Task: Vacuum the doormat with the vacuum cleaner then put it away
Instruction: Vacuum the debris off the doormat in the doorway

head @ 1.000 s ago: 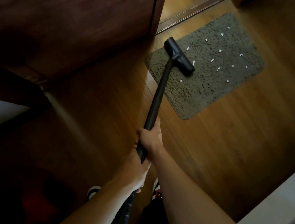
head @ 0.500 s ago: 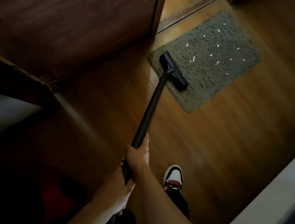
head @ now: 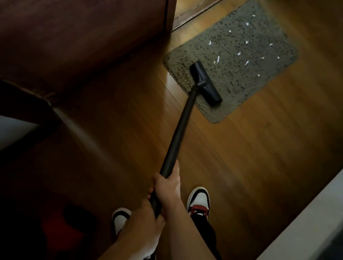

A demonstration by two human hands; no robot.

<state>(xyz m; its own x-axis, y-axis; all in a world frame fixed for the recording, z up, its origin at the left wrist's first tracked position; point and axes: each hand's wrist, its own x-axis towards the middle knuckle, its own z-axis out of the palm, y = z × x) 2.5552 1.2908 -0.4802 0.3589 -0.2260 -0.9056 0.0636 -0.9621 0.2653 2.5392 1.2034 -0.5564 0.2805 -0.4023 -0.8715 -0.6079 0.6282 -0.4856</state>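
**Position.** The vacuum cleaner's wand (head: pixel 179 131) runs from the hands at bottom centre, up and slightly right, to the doormat (head: pixel 249 83). Its floor head (head: pixel 205 84) lies flat on the mat's near end, just inside the near edge.

**Grip.** Both hands hold the wand, one above the other. The right hand (head: pixel 167 186) is the higher, with its fingers wrapped round the tube. The left hand (head: pixel 141 229) is closed round the lower end, next to the body. In my judgement the stacked hold gives reach and steering from where the person stands: the upper hand guides, the lower drives.

**Orientation.** The wand's long axis points away from the person toward the doorway threshold (head: pixel 205 4). The head sits crosswise to it, with its own long axis roughly parallel to the mat's near edge, so a forward push would sweep a broad strip.

**Condition of the work.** White paper scraps (head: pixel 218 59) are scattered on the mat beyond the head. The strip at and behind the head shows none. Vacuuming appears to be in its early part; putting the machine away is not yet due.

**Surroundings.** The mat lies on a wooden floor (head: pixel 260 164) beside a dark wooden door (head: pixel 72 16). The person's shoes (head: pixel 199 200) stand well short of the mat.
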